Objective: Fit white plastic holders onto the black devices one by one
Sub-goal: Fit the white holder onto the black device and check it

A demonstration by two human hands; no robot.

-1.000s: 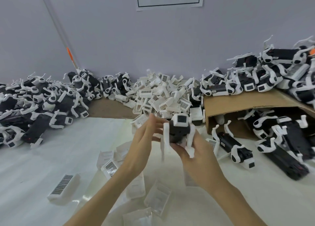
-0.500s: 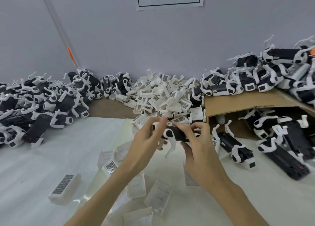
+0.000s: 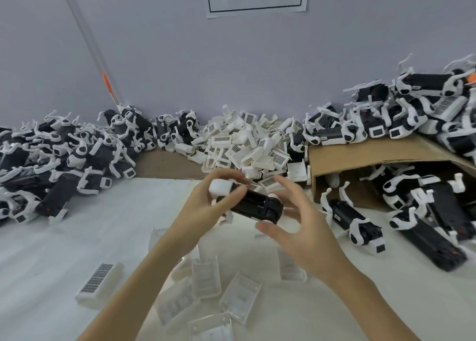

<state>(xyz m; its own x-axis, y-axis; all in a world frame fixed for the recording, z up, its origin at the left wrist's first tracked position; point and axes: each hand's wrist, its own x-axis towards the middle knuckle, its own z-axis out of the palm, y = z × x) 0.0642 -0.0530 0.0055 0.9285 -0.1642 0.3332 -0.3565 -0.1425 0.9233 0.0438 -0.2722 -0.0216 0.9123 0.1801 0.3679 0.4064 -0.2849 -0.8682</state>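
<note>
A black device lies level in the air above the white table, between both hands. My left hand grips its far left end, where a white plastic holder sits under my thumb and fingers. My right hand curls loosely round the device's near right end, fingertips just off it; I cannot tell if they touch. A heap of loose white holders lies behind the hands against the wall.
Fitted black devices are piled at the left and on and under a cardboard sheet at the right. Several clear plastic covers and one white holder lie on the table below my forearms.
The device has been turned from upright to lying level and tipped right end toward me. My left hand has taken hold of its white end; my right hand has loosened.
</note>
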